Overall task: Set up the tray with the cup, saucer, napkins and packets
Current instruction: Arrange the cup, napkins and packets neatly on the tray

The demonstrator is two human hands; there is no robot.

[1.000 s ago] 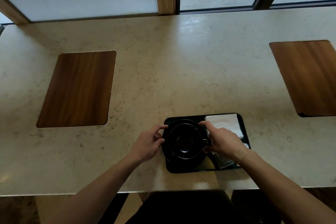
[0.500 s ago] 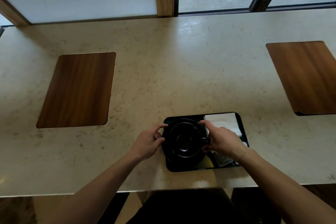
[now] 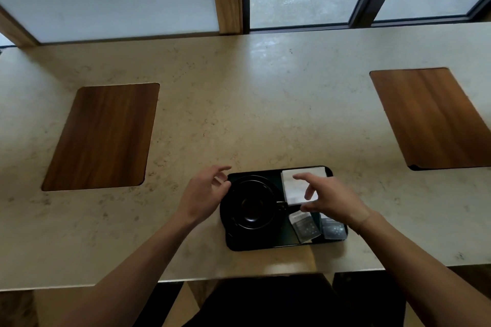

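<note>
A black tray [image 3: 268, 244] lies near the counter's front edge. On its left half a black cup [image 3: 252, 203] stands on a black saucer [image 3: 225, 216], handle pointing right. White napkins [image 3: 295, 186] fill the tray's back right corner. Two packets [image 3: 304, 225] lie at the front right, one partly under my wrist. My left hand [image 3: 203, 192] hovers just left of the saucer, fingers apart, holding nothing. My right hand [image 3: 329, 198] hovers over the napkins and packets, fingers spread, holding nothing.
The tray rests on a pale stone counter [image 3: 239, 114] under a window. Two dark wooden inlays are set into the counter, one at the left [image 3: 103, 135], one at the right [image 3: 433, 119]. The counter's front edge runs just below the tray.
Both hands have let go of the cup and saucer and drawn apart, the right hand shifting right over the napkins. The packets now show.
</note>
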